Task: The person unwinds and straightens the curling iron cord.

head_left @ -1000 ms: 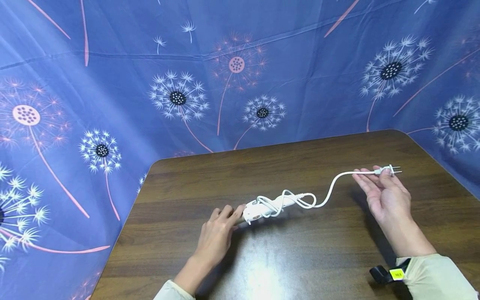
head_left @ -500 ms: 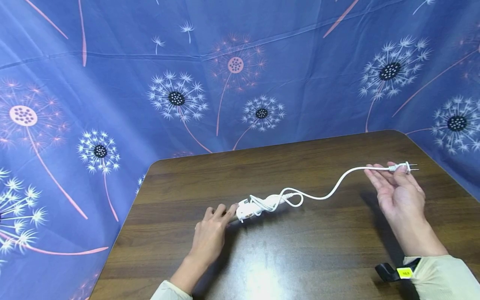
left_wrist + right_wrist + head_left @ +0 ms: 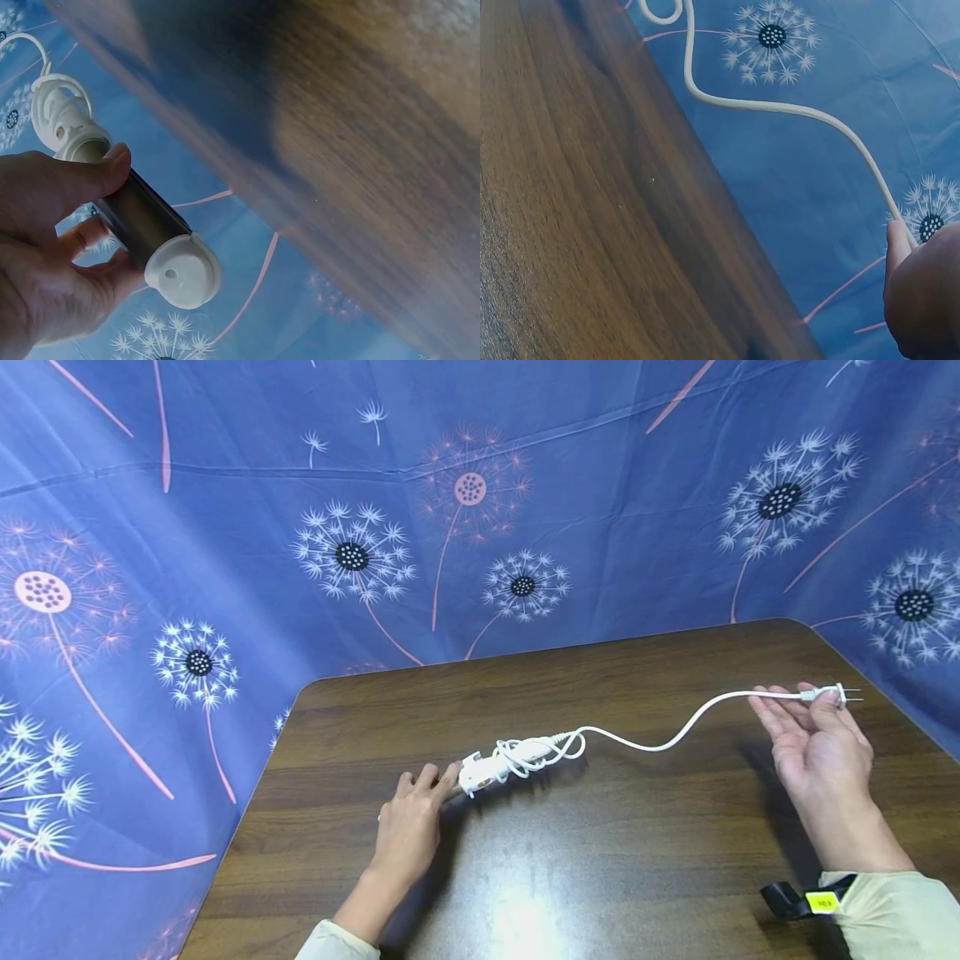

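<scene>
A curling iron (image 3: 474, 774) is held above the wooden table, its white handle wound with loops of its own white cord (image 3: 651, 748). My left hand (image 3: 408, 835) grips its dark barrel (image 3: 142, 217), thumb on one side and fingers on the other, as the left wrist view shows. The barrel ends in a white cap (image 3: 184, 274). At the far right, my right hand (image 3: 825, 768) pinches the two-pin plug (image 3: 842, 693) between thumb and fingers, palm upward. The freed cord runs in a loose curve between both hands. In the right wrist view the plug is hidden.
The brown wooden table (image 3: 637, 860) lies beneath both hands. Behind it and at its sides hangs a blue cloth (image 3: 630, 552) with a dandelion print. A black strap device with a yellow label (image 3: 821, 902) is worn at the right wrist.
My right hand has moved right with the plug, drawing the cord between the hands longer. My left hand and the curling iron have shifted slightly left, and the cord loops have drawn closer round the handle.
</scene>
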`<control>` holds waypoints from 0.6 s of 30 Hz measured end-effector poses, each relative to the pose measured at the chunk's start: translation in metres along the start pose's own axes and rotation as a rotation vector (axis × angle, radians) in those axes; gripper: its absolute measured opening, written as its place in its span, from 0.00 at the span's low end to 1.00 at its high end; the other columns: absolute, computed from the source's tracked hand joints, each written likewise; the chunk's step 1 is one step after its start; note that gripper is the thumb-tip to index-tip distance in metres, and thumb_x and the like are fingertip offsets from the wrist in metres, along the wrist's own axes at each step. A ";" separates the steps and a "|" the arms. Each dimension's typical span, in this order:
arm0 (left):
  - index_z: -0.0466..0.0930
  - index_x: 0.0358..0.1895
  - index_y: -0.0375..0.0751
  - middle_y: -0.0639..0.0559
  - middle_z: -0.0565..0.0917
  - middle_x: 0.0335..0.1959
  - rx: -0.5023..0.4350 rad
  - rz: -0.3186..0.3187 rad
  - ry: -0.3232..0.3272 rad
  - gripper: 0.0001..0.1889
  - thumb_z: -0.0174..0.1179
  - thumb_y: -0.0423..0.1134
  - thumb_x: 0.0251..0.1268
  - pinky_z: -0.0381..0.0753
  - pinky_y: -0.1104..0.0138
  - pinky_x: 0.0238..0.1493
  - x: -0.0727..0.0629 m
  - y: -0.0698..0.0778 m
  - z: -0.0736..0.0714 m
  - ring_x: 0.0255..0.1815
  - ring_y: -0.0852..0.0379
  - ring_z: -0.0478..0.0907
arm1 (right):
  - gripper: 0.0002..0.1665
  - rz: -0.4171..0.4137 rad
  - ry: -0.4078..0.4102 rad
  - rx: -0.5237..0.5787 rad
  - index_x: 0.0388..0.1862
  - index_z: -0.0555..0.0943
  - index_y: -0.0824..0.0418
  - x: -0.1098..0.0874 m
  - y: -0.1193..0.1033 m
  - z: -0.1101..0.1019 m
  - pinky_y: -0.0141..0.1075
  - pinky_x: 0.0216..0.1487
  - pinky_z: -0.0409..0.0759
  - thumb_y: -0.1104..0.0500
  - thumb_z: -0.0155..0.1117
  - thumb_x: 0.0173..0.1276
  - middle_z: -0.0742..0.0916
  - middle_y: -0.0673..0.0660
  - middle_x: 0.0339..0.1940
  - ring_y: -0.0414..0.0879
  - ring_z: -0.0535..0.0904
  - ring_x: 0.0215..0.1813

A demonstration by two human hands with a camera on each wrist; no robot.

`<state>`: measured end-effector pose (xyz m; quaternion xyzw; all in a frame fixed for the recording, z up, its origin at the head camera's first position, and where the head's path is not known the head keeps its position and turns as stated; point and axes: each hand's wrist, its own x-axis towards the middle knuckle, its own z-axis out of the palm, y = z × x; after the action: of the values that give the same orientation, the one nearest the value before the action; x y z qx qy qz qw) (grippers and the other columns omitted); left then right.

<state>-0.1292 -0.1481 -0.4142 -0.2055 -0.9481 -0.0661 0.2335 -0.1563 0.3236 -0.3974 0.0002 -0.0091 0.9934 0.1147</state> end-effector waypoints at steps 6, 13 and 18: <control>0.77 0.60 0.52 0.53 0.78 0.38 -0.020 -0.013 0.031 0.36 0.73 0.27 0.42 0.68 0.65 0.11 0.000 -0.002 0.000 0.32 0.48 0.75 | 0.11 0.004 0.012 -0.021 0.47 0.68 0.72 -0.001 -0.002 -0.002 0.66 0.46 0.75 0.64 0.50 0.71 0.75 0.84 0.33 0.79 0.76 0.46; 0.77 0.61 0.52 0.54 0.78 0.37 -0.053 -0.023 0.044 0.35 0.73 0.27 0.43 0.70 0.63 0.13 0.002 -0.002 -0.002 0.31 0.48 0.74 | 0.14 0.060 0.021 -0.060 0.51 0.68 0.71 0.001 -0.001 -0.009 0.66 0.46 0.75 0.62 0.47 0.73 0.76 0.84 0.35 0.78 0.77 0.46; 0.77 0.61 0.52 0.54 0.78 0.38 -0.055 -0.033 0.039 0.35 0.73 0.27 0.43 0.70 0.63 0.13 0.002 -0.001 -0.004 0.32 0.48 0.74 | 0.12 0.100 0.034 -0.086 0.49 0.68 0.71 0.002 0.001 -0.015 0.66 0.45 0.76 0.63 0.44 0.75 0.77 0.85 0.36 0.76 0.78 0.46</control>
<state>-0.1295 -0.1495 -0.4094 -0.1948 -0.9444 -0.1002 0.2450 -0.1585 0.3236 -0.4129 -0.0219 -0.0499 0.9964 0.0649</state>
